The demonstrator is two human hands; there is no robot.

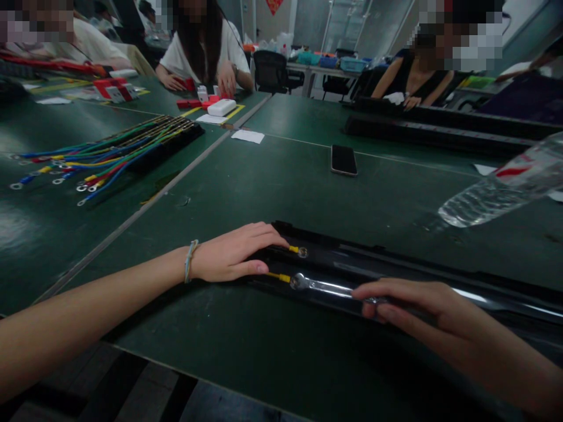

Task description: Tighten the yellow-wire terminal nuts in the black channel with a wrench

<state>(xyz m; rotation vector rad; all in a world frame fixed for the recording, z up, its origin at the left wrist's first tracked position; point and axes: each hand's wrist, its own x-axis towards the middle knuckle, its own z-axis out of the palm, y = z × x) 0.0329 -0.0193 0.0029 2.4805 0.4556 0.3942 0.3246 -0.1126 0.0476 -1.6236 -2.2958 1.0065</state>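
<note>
A long black rail (440, 275) lies across the green table (264, 199) in front of me. My left hand (233, 255) lies flat on its left end, fingers stretched out, pressing down next to two yellow-sleeved ring terminals (299, 252). My right hand (413, 305) is closed round the handle of a silver wrench (321, 285), whose ring end sits on the lower terminal's bolt.
A black phone (343, 159) lies beyond the rail. A plastic water bottle (497, 187) lies at the right. A bundle of coloured wires (92, 158) sits on another black rail at the left. Several people sit at the far tables, with more black rails (440, 132).
</note>
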